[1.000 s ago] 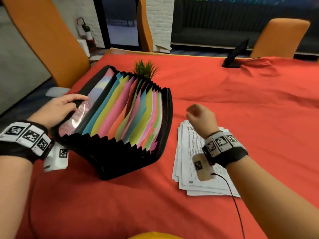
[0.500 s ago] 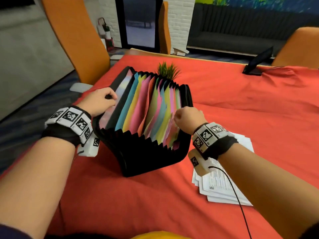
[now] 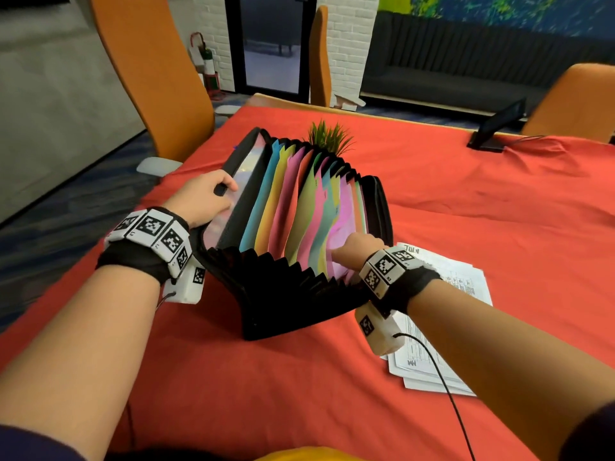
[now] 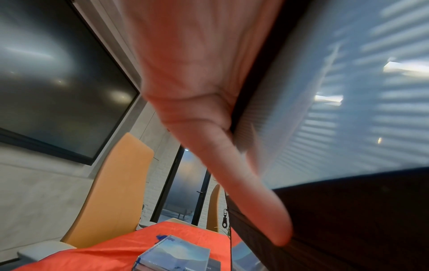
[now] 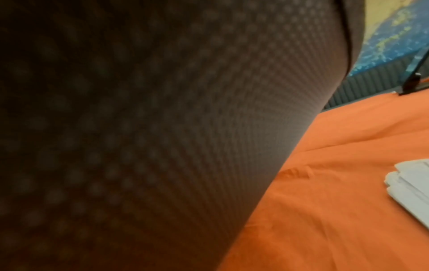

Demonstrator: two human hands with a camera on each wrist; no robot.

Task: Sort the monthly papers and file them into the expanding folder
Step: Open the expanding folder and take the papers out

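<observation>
The black expanding folder stands fanned open on the red tablecloth, its coloured dividers showing. My left hand grips the folder's shiny left cover, thumb over its top edge. The left wrist view shows the left hand along that cover. My right hand holds the folder's right end, thumb against a pink divider and fingers hidden among the last pockets. The folder's dark mesh outer wall fills the right wrist view. A stack of printed papers lies flat to the right of the folder, partly under my right wrist. The papers also show at that view's edge.
A small green plant stands just behind the folder. A dark tablet on a stand sits at the far right of the table. Orange chairs line the left and far sides. A bluish book lies on the cloth left of the folder.
My right hand left the paper stack and moved left onto the folder's right end. My left hand shifted from resting on the cover to gripping its edge. The folder now stands more upright.
</observation>
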